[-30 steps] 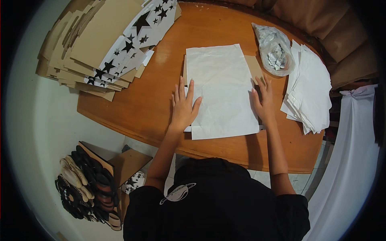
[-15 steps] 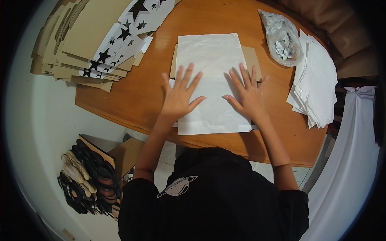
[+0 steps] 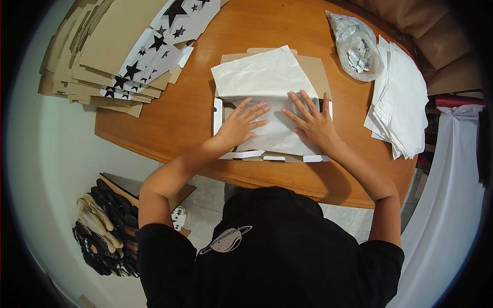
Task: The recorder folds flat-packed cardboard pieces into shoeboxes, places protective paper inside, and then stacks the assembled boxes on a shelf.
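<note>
A sheet of white tissue paper (image 3: 262,77) lies over an opened cardboard box (image 3: 314,72), its lower part pressed down into the box. My left hand (image 3: 243,123) rests on the sheet near the box's left side, fingers spread and pointing right. On the sheet's right part lies my right hand (image 3: 312,120), flat with its fingers apart. Neither hand holds anything. White folded flaps (image 3: 218,115) of the box show at its left, right and front. The box's inside is mostly hidden under the paper.
Flat cardboard box blanks (image 3: 118,43), some star-printed, are stacked at the far left of the wooden table (image 3: 169,131). A clear plastic bag (image 3: 357,49) of small silvery pieces and a pile of white sheets (image 3: 400,97) lie at the right. Several shoes (image 3: 102,226) are below left.
The sheet has sunk into the box and its far part has turned askew, uncovering the box's flaps and edges. My hands have moved down and closer together, with my elbows spread wider.
</note>
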Demonstrator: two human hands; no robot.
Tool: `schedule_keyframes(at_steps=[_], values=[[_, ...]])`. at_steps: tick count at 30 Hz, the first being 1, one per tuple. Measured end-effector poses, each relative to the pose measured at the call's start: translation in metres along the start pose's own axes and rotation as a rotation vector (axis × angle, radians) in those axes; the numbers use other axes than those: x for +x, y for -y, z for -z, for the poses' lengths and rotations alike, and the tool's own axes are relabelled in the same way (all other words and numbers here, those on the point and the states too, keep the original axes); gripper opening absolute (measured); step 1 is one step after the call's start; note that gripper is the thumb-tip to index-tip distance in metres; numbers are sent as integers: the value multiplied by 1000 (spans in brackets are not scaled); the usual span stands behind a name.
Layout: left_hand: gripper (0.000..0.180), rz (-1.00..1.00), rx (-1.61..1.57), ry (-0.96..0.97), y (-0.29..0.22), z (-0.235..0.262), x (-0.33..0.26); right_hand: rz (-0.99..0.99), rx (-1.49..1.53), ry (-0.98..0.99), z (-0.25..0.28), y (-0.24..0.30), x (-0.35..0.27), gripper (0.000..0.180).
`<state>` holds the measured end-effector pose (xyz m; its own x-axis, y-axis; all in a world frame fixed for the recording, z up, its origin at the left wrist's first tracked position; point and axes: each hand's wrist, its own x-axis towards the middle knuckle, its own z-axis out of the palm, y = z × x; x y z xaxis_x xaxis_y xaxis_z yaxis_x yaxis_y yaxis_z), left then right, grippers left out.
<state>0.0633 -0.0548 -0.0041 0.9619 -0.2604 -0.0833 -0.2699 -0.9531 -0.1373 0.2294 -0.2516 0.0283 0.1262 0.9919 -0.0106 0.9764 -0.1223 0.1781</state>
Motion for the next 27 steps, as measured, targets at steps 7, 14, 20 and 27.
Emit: schedule_keyframes(at_steps=[7, 14, 20, 27], values=[[49, 39, 54, 215, 9, -4, 1, 362, 41, 244, -13, 2, 3, 55], [52, 50, 185, 346, 9, 2, 13, 184, 264, 786, -6, 7, 11, 55], [54, 156, -205, 231, 1, -20, -1, 238, 225, 636, -11, 14, 11, 54], [39, 153, -423, 289, 2, 47, 5, 194, 279, 712, -7, 13, 11, 56]])
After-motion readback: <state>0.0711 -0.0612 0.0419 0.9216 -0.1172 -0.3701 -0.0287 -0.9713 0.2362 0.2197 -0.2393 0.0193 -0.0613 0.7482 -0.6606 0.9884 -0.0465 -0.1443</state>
